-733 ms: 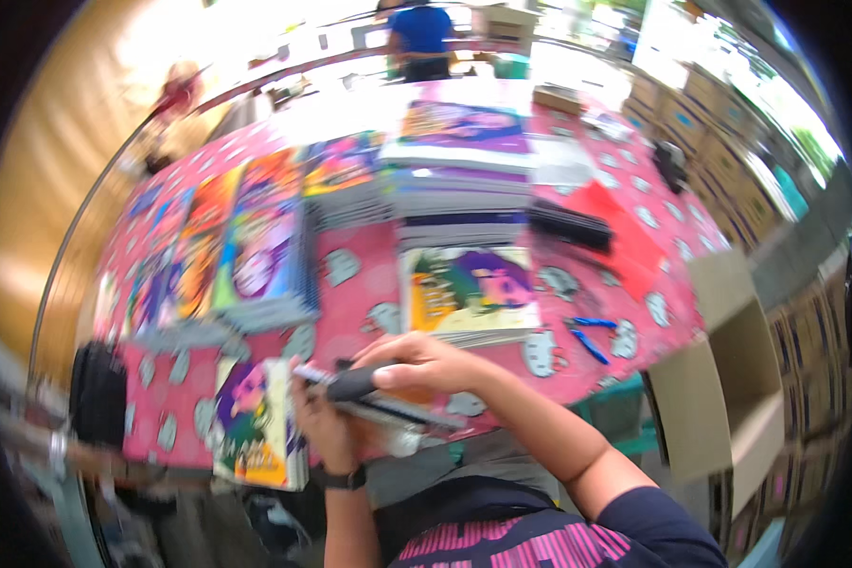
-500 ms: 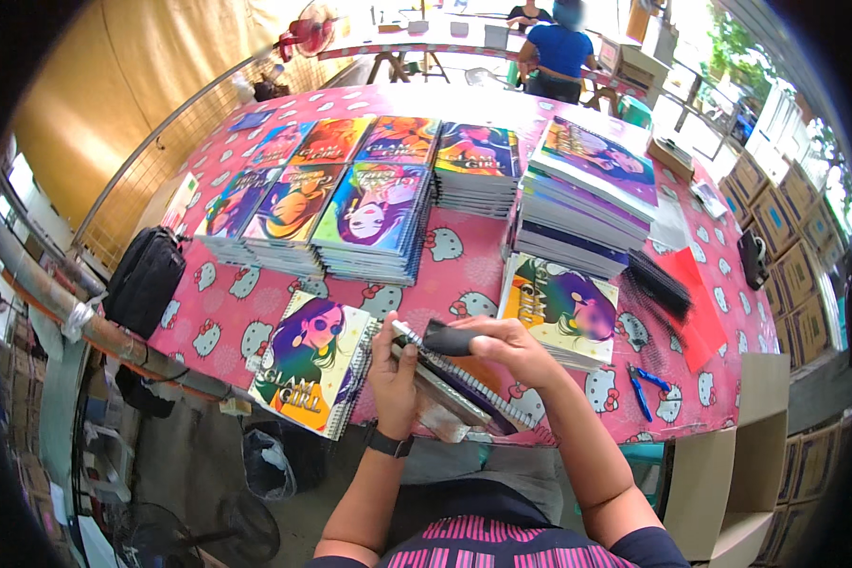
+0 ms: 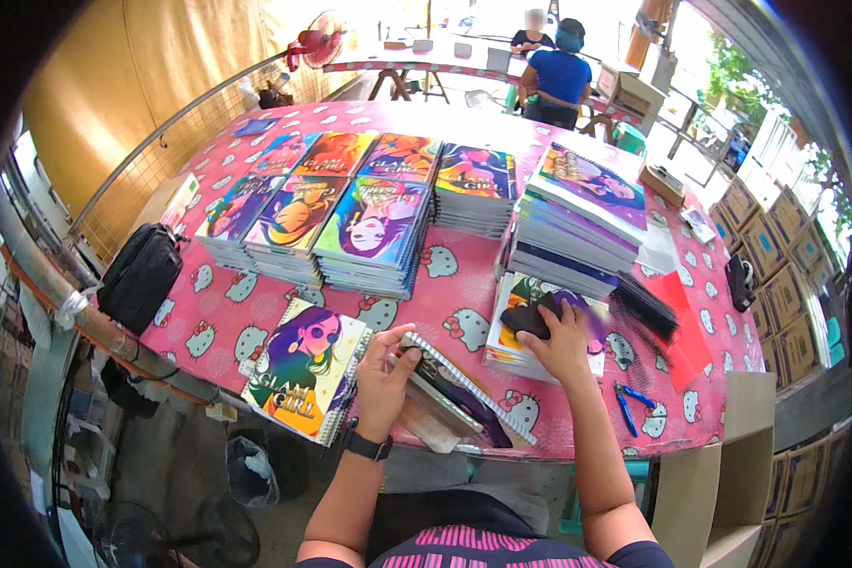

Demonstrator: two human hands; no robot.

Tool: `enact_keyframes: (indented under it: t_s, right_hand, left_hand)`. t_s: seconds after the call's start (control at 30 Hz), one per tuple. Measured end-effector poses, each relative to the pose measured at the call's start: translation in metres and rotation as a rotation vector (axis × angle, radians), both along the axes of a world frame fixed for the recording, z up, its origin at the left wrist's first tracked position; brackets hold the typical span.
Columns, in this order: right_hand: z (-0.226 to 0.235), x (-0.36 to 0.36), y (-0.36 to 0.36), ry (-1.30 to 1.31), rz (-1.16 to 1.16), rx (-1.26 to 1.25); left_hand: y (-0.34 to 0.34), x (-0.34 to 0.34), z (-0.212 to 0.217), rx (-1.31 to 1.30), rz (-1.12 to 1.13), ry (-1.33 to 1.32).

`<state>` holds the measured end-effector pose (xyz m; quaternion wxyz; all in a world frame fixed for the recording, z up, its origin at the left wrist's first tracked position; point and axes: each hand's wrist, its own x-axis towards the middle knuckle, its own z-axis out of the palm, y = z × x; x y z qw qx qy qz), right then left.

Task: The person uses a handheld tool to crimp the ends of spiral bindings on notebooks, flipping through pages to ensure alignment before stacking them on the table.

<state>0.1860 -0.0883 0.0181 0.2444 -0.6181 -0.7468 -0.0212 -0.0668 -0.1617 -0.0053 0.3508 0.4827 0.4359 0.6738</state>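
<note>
My left hand (image 3: 384, 386) grips a spiral-bound notebook (image 3: 466, 390) tilted on edge near the table's front, thumb over its upper corner. White binding coils run along its right side; a second notebook may be behind it. Over the low stack of notebooks (image 3: 500, 356) on the right, my right hand (image 3: 564, 343) has its fingers around a soft-looking black piece (image 3: 530, 318), perhaps cloth, which covers part of the top cover. To the left of my left hand lies a spiral notebook (image 3: 305, 371) with a purple-haired figure on its cover.
Several piles of colourful notebooks (image 3: 369, 222) stand mid-table, with a taller pile (image 3: 577, 222) at right. Blue-handled pliers (image 3: 627, 409), black binding coils (image 3: 646, 308) and a red sheet (image 3: 686, 331) lie at right. A black bag (image 3: 142, 279) sits at the left edge, an open carton (image 3: 719, 483) front right.
My right hand has moved right with the black piece, from the held notebook's top to the low stack. My left hand keeps its grip on the tilted notebook.
</note>
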Motion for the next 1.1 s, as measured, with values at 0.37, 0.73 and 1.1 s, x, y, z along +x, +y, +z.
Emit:
enact_keyframes:
  t_s: [0.37, 0.73, 1.1]
  right_hand:
    - [0.091, -0.054, -0.099, 0.749, 0.473, -0.040]
    - [0.093, -0.048, -0.098, 0.569, 0.544, 0.086]
    - [0.081, 0.000, -0.051, 0.717, 0.324, 0.056]
  left_hand:
    - [-0.027, 0.043, 0.076, 0.335, -0.075, 0.387]
    - [-0.029, 0.045, 0.076, 0.344, -0.036, 0.464]
    - [-0.042, -0.050, 0.118, 0.033, 0.864, 0.468]
